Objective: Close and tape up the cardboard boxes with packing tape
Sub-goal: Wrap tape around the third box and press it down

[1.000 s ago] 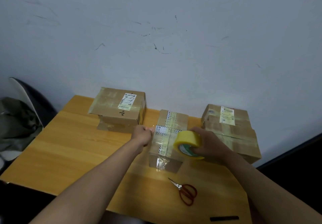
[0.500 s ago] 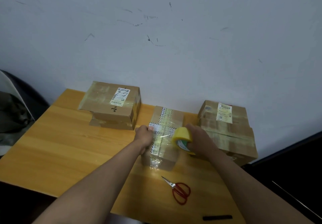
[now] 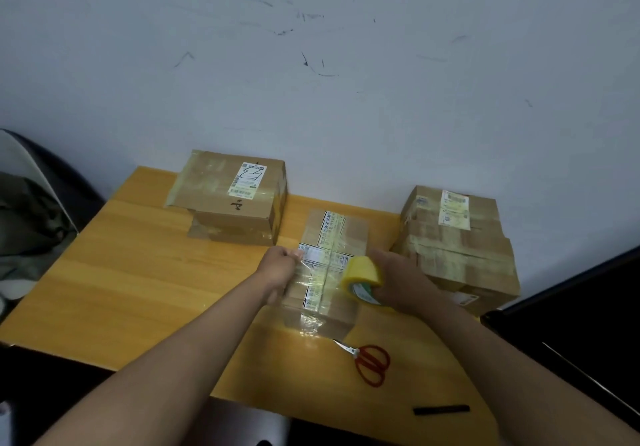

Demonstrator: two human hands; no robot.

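Note:
A small cardboard box (image 3: 349,234) with striped printed tape stands in the middle of the wooden table (image 3: 138,272). My left hand (image 3: 278,267) pinches the free end of clear tape at the box's left top edge. My right hand (image 3: 398,281) grips the yellow tape roll (image 3: 360,277) at the box's right side. A clear strip runs between the two hands across the box top.
A taped box stack (image 3: 232,199) sits at the back left, another stack (image 3: 460,244) at the right against the wall. Red-handled scissors (image 3: 370,362) lie in front of the middle box, a black bar (image 3: 441,409) near the front edge. A chair with cloth (image 3: 31,217) stands left.
The right hand has brought the roll leftwards and lower onto the box's right side, shortening the stretched strip. The left hand has stayed at the box's left edge.

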